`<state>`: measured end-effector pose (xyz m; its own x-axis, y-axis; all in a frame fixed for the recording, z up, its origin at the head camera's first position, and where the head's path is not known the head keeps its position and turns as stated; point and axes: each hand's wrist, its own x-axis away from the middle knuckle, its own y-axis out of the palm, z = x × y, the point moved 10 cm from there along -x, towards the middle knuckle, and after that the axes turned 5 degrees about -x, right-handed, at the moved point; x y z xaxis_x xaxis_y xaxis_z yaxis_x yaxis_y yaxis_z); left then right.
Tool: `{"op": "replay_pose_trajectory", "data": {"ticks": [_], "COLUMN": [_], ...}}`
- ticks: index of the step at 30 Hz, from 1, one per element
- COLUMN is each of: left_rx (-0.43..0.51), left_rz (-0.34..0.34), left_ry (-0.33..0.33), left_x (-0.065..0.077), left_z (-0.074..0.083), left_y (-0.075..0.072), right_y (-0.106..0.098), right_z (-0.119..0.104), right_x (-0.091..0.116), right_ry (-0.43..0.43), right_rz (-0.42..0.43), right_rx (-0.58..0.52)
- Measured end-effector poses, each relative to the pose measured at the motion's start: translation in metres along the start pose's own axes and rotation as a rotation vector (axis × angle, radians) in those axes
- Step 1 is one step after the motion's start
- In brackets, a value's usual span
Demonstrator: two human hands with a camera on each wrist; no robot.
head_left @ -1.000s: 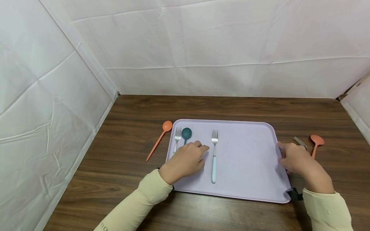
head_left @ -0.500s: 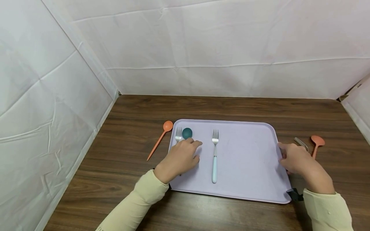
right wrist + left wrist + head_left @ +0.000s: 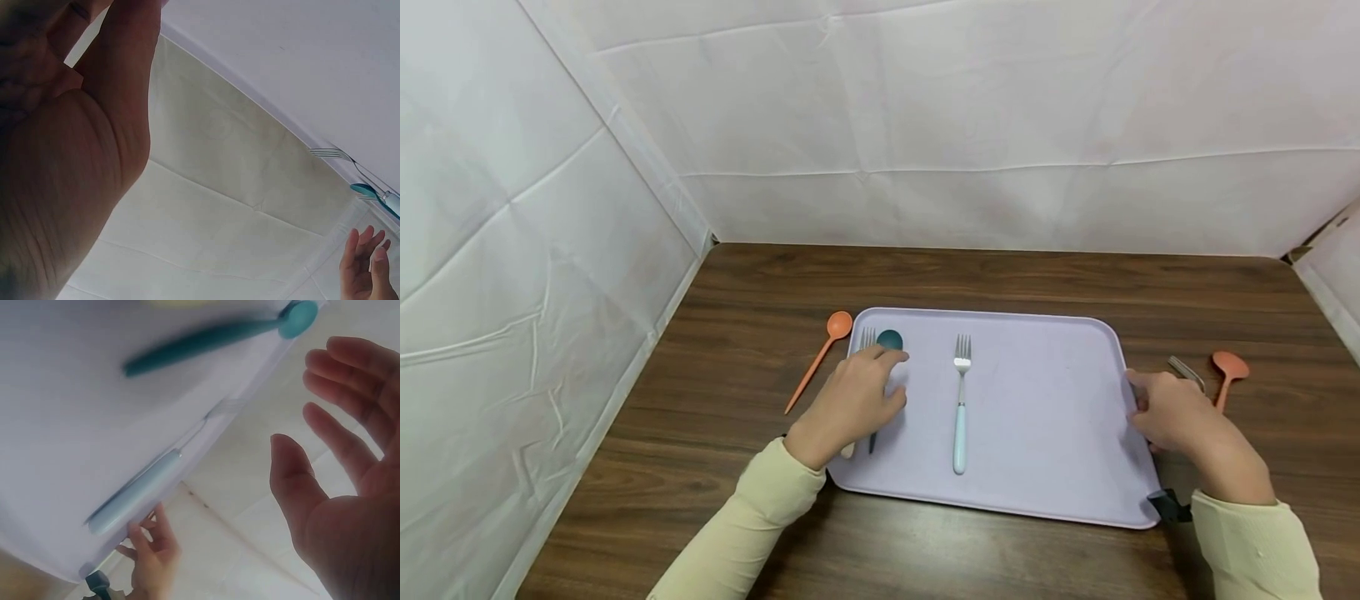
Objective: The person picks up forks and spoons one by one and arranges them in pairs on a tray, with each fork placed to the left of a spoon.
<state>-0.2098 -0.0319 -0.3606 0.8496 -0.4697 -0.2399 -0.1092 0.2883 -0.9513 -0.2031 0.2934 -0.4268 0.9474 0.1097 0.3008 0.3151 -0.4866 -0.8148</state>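
Note:
A pale lilac tray [image 3: 1045, 417] lies on the wooden table. My right hand [image 3: 1176, 421] grips its right rim, thumb at the edge; its other fingers are partly hidden. Over the tray's left part hovers my left hand [image 3: 846, 407], loosely spread and holding nothing, as the left wrist view [image 3: 350, 437] also tells. Beneath it lie a teal spoon [image 3: 890, 339] and a fork [image 3: 868, 337] with a light handle, both partly covered by the hand. Right of them, apart from the hand, a fork with a pale blue handle [image 3: 960, 437] rests upright along the tray.
An orange spoon [image 3: 815, 367] lies on the table just left of the tray. Beyond my right hand are another orange spoon [image 3: 1230, 365] and a bent metal piece [image 3: 1184, 370], partly hidden. White cloth walls [image 3: 970, 125] stand behind and at the sides.
My left hand has moved left, away from the blue-handled fork, and now covers more of the teal spoon and left fork. My right hand keeps its grip on the tray rim.

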Motion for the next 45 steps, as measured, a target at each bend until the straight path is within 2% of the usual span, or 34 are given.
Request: {"op": "replay_pose_trajectory", "data": {"ticks": [10,16,23,29,36,45], "left_rx": [0.007,0.014,0.028,0.022,-0.001,0.002], "left_rz": [0.053,0.09,0.096,0.121,0.113,0.065], "left_ry": [-0.061,-0.065,-0.107,-0.095,-0.134,-0.19], "left_x": [0.005,0.007,0.008,0.008,0.008,0.011], "left_z": [-0.022,-0.028,-0.036,-0.039,-0.05,-0.065], "left_y": [-0.007,-0.013,-0.016,-0.018,-0.019,-0.015], "right_y": [0.0,0.0,-0.001,0.0,0.001,0.0], "right_z": [0.0,0.002,0.0,0.0,0.002,0.003], "right_x": [0.0,-0.001,-0.001,0.0,0.0,0.0], "right_ry": [0.001,-0.001,-0.008,-0.003,0.024,0.032], "right_rz": [-0.001,-0.002,0.012,0.007,-0.014,-0.015], "right_rx": [0.004,0.006,0.002,-0.002,-0.019,-0.015]}}
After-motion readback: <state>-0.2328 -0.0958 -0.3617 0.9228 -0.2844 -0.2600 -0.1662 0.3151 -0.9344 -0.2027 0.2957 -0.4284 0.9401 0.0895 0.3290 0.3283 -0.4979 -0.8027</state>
